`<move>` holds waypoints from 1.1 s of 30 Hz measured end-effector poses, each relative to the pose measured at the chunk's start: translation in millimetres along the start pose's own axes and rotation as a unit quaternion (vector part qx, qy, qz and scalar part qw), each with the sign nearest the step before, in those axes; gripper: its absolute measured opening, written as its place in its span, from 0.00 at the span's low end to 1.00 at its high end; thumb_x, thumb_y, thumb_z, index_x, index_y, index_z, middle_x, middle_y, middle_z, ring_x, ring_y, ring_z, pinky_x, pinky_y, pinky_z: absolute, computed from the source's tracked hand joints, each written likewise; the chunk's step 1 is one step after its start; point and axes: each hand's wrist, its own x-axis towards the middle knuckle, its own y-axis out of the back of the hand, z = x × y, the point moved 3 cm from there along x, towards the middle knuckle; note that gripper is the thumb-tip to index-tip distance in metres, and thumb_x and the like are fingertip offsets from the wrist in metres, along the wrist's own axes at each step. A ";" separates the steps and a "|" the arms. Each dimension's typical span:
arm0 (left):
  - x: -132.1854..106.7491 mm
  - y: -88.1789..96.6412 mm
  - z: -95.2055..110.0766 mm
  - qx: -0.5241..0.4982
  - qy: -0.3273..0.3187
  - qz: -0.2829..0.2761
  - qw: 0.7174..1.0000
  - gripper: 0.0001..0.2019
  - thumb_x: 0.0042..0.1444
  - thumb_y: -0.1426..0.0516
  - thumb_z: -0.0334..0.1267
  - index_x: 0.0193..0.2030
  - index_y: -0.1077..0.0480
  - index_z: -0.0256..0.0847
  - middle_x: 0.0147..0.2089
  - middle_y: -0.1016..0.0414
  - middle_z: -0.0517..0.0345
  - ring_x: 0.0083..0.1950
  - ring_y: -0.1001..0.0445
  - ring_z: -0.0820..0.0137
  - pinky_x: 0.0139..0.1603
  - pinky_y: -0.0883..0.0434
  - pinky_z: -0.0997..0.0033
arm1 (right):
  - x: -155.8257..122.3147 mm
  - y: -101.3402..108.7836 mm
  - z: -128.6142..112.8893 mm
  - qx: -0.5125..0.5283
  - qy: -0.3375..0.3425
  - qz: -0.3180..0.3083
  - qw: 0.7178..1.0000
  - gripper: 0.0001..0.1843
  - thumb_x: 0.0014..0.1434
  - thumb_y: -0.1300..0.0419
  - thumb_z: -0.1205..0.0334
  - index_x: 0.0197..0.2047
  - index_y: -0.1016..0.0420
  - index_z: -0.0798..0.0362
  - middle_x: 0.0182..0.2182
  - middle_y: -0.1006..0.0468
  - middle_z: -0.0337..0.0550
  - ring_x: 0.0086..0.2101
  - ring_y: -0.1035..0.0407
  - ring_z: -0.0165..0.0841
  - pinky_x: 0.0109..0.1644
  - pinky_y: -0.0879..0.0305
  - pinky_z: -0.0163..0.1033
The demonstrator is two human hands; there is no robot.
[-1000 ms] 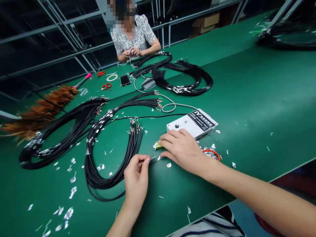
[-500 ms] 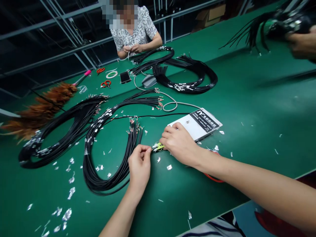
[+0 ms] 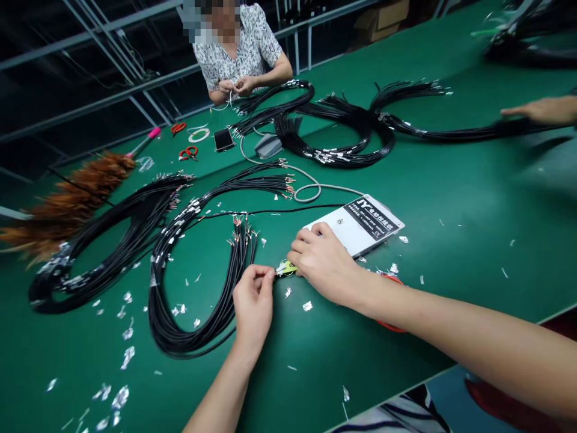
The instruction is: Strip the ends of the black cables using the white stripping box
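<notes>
- Your cable (image 3: 276, 274) is at the tip of the yellow-green clip (image 3: 287, 269), just off the near end of the white box (image 3: 336, 231); whether its end sits inside the clip is too small to tell.
- Your left hand (image 3: 253, 304) has thumb and forefinger pinched together, apparently on that cable.
- Your right hand (image 3: 322, 257) lies over the box's near end, fingers bent and close together beside the clip; you hide its fingertips, so I cannot tell whether they press on anything.
- The step in hand looks like presenting the cable's end at the clip. The next move, I judge, calls for a steady left pinch, the end kept in line, and right fingers clear of the tip.
- Just left of your left hand curves the near bundle (image 3: 163, 328), its bare copper ends up.
- Foil scraps (image 3: 121, 397) litter the green table (image 3: 469, 210) around you; a red ring (image 3: 392, 328) shows partly under your right forearm.
- Farther off are the grey pedal (image 3: 268, 146), the far bundle (image 3: 351, 157) and a co-worker's hands (image 3: 237, 87).
</notes>
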 end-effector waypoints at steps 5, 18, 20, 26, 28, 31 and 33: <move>0.9 0.5 -2.7 0.002 0.002 -0.001 1.000 0.09 0.50 0.42 0.43 0.29 0.31 0.39 0.25 0.30 0.61 0.25 0.32 0.72 0.27 0.35 0.75 | -14.8 17.7 9.5 0.053 0.003 0.062 0.997 0.06 0.57 0.34 0.61 0.35 0.24 0.53 0.39 0.19 0.44 0.46 0.33 0.42 0.46 0.50 0.47; 0.0 2.4 -5.1 -0.001 -0.002 0.005 1.000 0.08 0.50 0.41 0.42 0.29 0.29 0.39 0.22 0.30 0.62 0.24 0.31 0.71 0.26 0.36 0.74 | -105.7 13.5 21.1 0.130 -0.084 0.252 0.955 0.12 0.60 0.46 0.78 0.41 0.31 0.51 0.47 0.19 0.42 0.51 0.31 0.42 0.49 0.45 0.48; 0.4 4.8 -6.1 0.005 -0.004 0.008 1.000 0.08 0.50 0.40 0.42 0.29 0.29 0.39 0.23 0.29 0.61 0.24 0.31 0.71 0.25 0.37 0.75 | -103.6 11.2 21.3 0.119 -0.093 0.263 0.953 0.12 0.60 0.45 0.78 0.40 0.31 0.51 0.46 0.18 0.40 0.49 0.29 0.42 0.49 0.45 0.48; -10.5 21.9 -9.6 -0.002 -0.005 0.023 1.000 0.09 0.50 0.40 0.42 0.29 0.29 0.38 0.23 0.30 0.61 0.22 0.35 0.74 0.22 0.40 0.77 | -101.7 14.8 24.3 0.125 -0.089 0.282 0.947 0.12 0.60 0.45 0.77 0.41 0.30 0.50 0.43 0.17 0.41 0.48 0.30 0.42 0.49 0.42 0.48; -17.1 29.2 -8.4 -0.012 -0.008 0.022 1.000 0.10 0.51 0.40 0.43 0.30 0.30 0.38 0.22 0.32 0.61 0.21 0.37 0.75 0.20 0.40 0.77 | -103.7 17.8 19.0 0.143 -0.077 0.292 0.943 0.12 0.60 0.45 0.77 0.43 0.30 0.52 0.44 0.18 0.45 0.50 0.31 0.43 0.50 0.41 0.49; -11.6 43.6 3.8 -0.027 -0.034 0.036 0.998 0.10 0.50 0.38 0.43 0.33 0.31 0.38 0.26 0.31 0.60 0.23 0.34 0.75 0.23 0.36 0.77 | -105.8 19.7 4.1 0.181 -0.053 0.289 0.938 0.13 0.59 0.45 0.78 0.44 0.30 0.53 0.46 0.19 0.49 0.51 0.32 0.42 0.52 0.39 0.50; 8.0 57.4 20.4 -0.037 -0.070 0.068 0.995 0.13 0.50 0.38 0.44 0.39 0.32 0.41 0.33 0.29 0.57 0.30 0.30 0.72 0.30 0.32 0.74 | -105.0 18.4 -7.7 0.203 -0.037 0.269 0.941 0.13 0.60 0.45 0.78 0.45 0.30 0.53 0.48 0.20 0.50 0.51 0.32 0.40 0.52 0.38 0.49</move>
